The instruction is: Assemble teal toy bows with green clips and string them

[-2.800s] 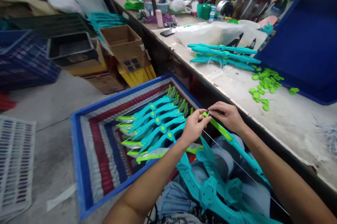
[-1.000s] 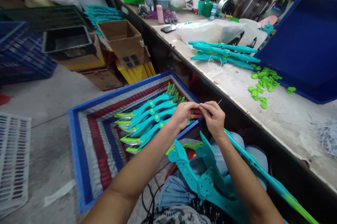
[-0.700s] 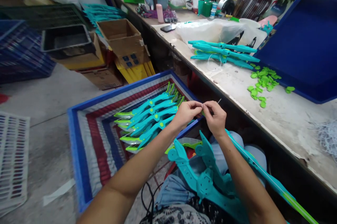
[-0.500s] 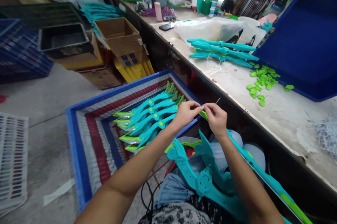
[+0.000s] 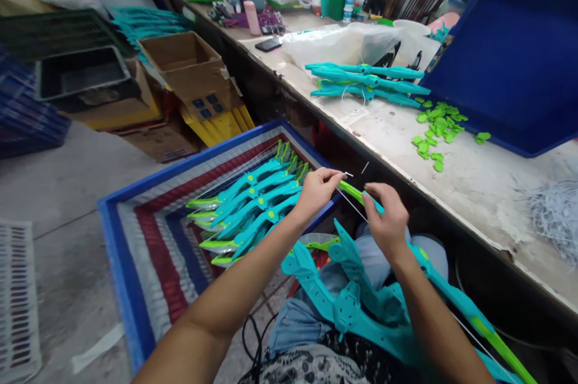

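A toy bow (image 5: 440,284), teal with green limb ends, slants from the middle of the view to the lower right, with a white string (image 5: 354,206) along it. At its far tip my left hand (image 5: 315,190) is closed in a pinch; a curl of string sticks out past the fingertips. My right hand (image 5: 387,215) is wrapped round the limb just below the green end. On my lap lie loose teal bow pieces (image 5: 325,300). A short white strand (image 5: 365,167) shows beyond the hands, against the dark gap by the table.
Left of my hands, a blue-rimmed crate (image 5: 111,251) with striped lining holds several strung bows (image 5: 255,191). The worktable (image 5: 451,203) carries stacked teal bow bodies (image 5: 365,80), small green pieces (image 5: 436,125), a tilted blue bin (image 5: 506,59) and tangled white string (image 5: 557,215). Cardboard boxes (image 5: 185,65) stand behind.
My right hand has left the bow tip and moved right and down onto the limb. My left hand stays at the tip. The white strand now appears apart from the right hand.
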Tool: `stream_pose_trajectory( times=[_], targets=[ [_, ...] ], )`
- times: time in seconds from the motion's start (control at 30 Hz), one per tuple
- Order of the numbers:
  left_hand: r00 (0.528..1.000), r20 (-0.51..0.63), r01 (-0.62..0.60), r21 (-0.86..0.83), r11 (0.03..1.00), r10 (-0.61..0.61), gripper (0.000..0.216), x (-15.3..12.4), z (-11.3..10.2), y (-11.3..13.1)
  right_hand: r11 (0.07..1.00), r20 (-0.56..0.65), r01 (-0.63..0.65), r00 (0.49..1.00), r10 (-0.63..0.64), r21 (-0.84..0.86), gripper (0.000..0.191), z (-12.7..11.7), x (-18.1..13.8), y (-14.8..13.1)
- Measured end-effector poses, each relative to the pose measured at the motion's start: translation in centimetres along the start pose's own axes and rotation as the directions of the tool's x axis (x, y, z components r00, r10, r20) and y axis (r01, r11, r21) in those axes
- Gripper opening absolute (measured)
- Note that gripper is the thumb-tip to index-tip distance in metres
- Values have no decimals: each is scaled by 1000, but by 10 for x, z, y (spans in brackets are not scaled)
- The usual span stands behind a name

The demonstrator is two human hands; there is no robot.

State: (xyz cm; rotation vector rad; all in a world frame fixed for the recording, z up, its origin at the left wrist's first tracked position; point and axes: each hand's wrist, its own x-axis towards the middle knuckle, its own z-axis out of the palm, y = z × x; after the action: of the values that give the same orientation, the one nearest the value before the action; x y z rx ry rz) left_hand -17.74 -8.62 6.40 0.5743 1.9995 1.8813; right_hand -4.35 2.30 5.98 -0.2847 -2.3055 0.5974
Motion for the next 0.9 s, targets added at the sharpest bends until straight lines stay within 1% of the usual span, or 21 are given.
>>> stream_pose_trajectory(
  times=[0.07, 0.1, 0.13, 0.2, 0.23, 0.27, 0.3, 0.33, 0.37, 0.4, 0.43, 0.47, 0.5, 0.53, 0.57, 0.63, 0.7, 0.77, 0.8, 0.83, 0.9],
  targets=[
    [999, 22, 37, -55, 998, -36, 18, 9, 4, 0, 985, 106, -40, 993, 58, -167, 31, -33, -29, 13],
    [998, 46, 47, -85, 995, -43, 19, 13, 6, 1, 956, 212, -81, 967, 145, -283, 41, -49, -44, 23],
    [997, 71, 44, -114, 993, -36, 21, 16, 9, 1, 907, 310, -120, 915, 259, -403, 47, -63, -59, 35],
    [996, 79, -30, -142, 989, 42, 31, 17, 16, 3, 803, 431, -166, 772, 467, -573, 42, -88, -82, 59],
    [991, 64, -110, -126, 986, 119, 35, 13, 21, 4, 767, 458, -176, 713, 531, -617, 38, -97, -88, 69],
    [972, 62, -220, -84, 972, 225, 38, 8, 27, 6, 748, 473, -179, 675, 566, -639, 34, -105, -89, 77],
    [930, 102, -354, -23, 935, 354, 37, 1, 34, 7, 744, 484, -173, 661, 574, -645, 33, -112, -87, 81],
    [853, 199, -500, 44, 865, 483, 35, -8, 42, 9, 749, 493, -155, 665, 561, -644, 33, -117, -80, 82],
    [743, 339, -639, 101, 763, 577, 34, -17, 50, 10, 760, 504, -124, 679, 534, -638, 34, -120, -71, 81],
    [614, 493, -755, 137, 642, 617, 35, -25, 59, 11, 775, 522, -78, 697, 492, -627, 35, -121, -59, 76],
    [502, 621, -835, 167, 524, 602, 39, -31, 67, 13, 793, 548, -19, 712, 439, -609, 35, -120, -46, 69],
    [437, 709, -880, 208, 428, 554, 44, -35, 73, 14, 807, 577, 46, 723, 380, -589, 36, -117, -32, 61],
    [427, 758, -892, 266, 365, 492, 49, -35, 76, 16, 818, 602, 110, 732, 318, -565, 36, -112, -18, 51],
    [459, 775, -881, 332, 337, 435, 51, -32, 74, 18, 825, 613, 165, 749, 252, -541, 37, -107, -5, 40],
    [511, 766, -853, 399, 336, 389, 51, -26, 66, 19, 831, 599, 207, 780, 179, -517, 39, -101, 7, 28],
    [632, 702, -769, 515, 380, 327, 48, -13, 31, 21, 849, 480, 258, 877, -6, -461, 41, -92, 26, 5],
    [756, 581, -652, 626, 427, 302, 44, -2, -27, 17, 870, 250, 286, 948, -197, -402, 42, -89, 36, -16],
    [891, 384, -454, 730, 510, 242, 44, 1, -96, 2, 890, 67, 315, 948, -311, -330, 40, -90, 33, -30],
    [949, 258, -316, 772, 551, 183, 46, 0, -130, -11, 901, 39, 328, 943, -331, -283, 38, -90, 26, -32],
    [986, 141, -167, 801, 575, 90, 49, -4, -161, -28, 915, 55, 332, 943, -328, -230, 34, -90, 16, -32],
    [994, -58, 102, 806, 584, -94, 53, -16, -210, -72, 945, 170, 302, 945, -280, -125, 23, -86, -12, -25]
  ],
)
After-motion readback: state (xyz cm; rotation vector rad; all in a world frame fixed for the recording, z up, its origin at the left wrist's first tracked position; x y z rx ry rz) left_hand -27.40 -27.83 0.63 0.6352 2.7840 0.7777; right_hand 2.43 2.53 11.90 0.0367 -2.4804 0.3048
